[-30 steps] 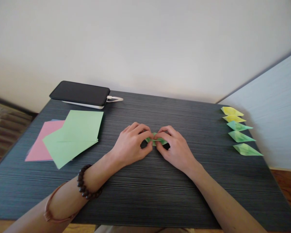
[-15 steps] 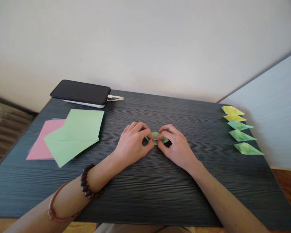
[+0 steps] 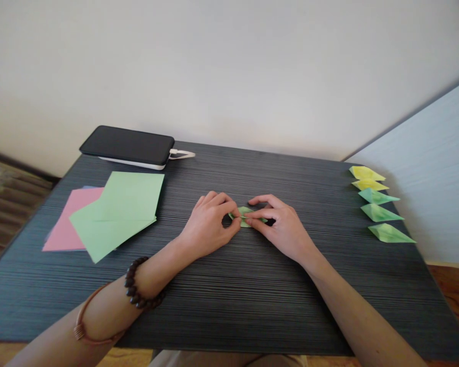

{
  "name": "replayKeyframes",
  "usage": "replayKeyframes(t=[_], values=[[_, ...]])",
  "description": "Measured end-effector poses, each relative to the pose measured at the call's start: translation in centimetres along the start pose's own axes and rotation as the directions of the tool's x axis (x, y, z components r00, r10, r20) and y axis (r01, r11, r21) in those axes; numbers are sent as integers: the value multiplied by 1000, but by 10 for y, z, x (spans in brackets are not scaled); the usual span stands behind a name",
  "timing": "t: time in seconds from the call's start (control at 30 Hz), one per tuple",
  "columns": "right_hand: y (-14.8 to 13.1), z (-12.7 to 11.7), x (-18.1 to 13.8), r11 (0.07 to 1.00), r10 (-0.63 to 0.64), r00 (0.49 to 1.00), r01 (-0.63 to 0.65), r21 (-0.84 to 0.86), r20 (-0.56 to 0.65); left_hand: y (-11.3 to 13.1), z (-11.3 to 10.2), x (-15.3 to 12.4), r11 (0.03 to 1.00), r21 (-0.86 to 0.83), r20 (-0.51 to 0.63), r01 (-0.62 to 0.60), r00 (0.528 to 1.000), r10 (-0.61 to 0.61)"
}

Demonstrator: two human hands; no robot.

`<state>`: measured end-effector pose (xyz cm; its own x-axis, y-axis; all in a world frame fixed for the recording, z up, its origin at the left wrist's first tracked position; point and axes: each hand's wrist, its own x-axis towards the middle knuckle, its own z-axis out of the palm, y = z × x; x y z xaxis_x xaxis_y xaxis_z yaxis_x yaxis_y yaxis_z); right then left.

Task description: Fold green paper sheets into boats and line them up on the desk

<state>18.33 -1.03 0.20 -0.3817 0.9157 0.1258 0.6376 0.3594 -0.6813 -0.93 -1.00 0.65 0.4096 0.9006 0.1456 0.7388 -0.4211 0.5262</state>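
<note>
A small folded green paper [image 3: 246, 210] lies on the dark table between my two hands, its ends partly covered by fingers. My left hand [image 3: 210, 224] pinches its left end between thumb and index finger. On the other side, my right hand [image 3: 281, 224] has its thumb and a finger closed on the paper near its middle, while the index finger is lifted and stretched out above. Exact folds under the fingertips are too small to make out.
At left, green paper sheets [image 3: 133, 196] overlap pink sheets [image 3: 67, 224]. Behind them rests a black phone-like device [image 3: 128, 145] on a white block, with a white cable [image 3: 183, 154]. Several folded yellow and green paper pieces [image 3: 390, 234] line the right edge. A wall [image 3: 229, 76] borders the table's back.
My right index finger has lifted off the paper and straightened, and the right thumb has shifted up a little against it. My left hand stays nearly in place, still pinching.
</note>
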Motion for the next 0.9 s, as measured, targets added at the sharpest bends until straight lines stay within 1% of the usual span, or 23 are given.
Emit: replayKeyframes(t=[0.07,0.13,0.23,0.3,0.4,0.5,0.57,0.63,0.73,0.8,0.9], values=[[1,-2,1,1000,-14,1000,14,16,5,-8,-4,2,993,-97,18,-63,998,65],[4,-6,2,999,-22,999,21,44,29,-18,-9,4,975,-211,48,-75,995,87],[9,-14,2,994,-66,994,58,92,87,-29,-14,5,959,-284,71,-12,997,34],[14,-19,1,989,-107,990,96,113,94,-32,-16,5,953,-301,64,25,998,-6],[21,-22,-1,980,-165,985,158,121,49,-34,-17,5,941,-334,53,63,997,-48],[26,-21,-2,966,-242,970,242,92,-10,-35,-19,5,928,-365,60,80,996,-62],[27,-20,-3,960,-271,961,273,64,-47,-36,-20,5,929,-361,55,79,997,-63],[29,-19,-4,963,-263,961,266,35,-87,-38,-20,5,924,-380,31,40,999,-31],[28,-19,-6,969,-246,959,248,-1,-141,-39,-19,5,891,-448,-14,-77,997,79],[27,-19,-7,963,-270,954,271,-13,-134,-38,-19,6,879,-455,-44,-138,990,133],[25,-19,-8,947,-320,944,316,-58,-76,-35,-18,6,891,-412,-72,-191,982,177]])
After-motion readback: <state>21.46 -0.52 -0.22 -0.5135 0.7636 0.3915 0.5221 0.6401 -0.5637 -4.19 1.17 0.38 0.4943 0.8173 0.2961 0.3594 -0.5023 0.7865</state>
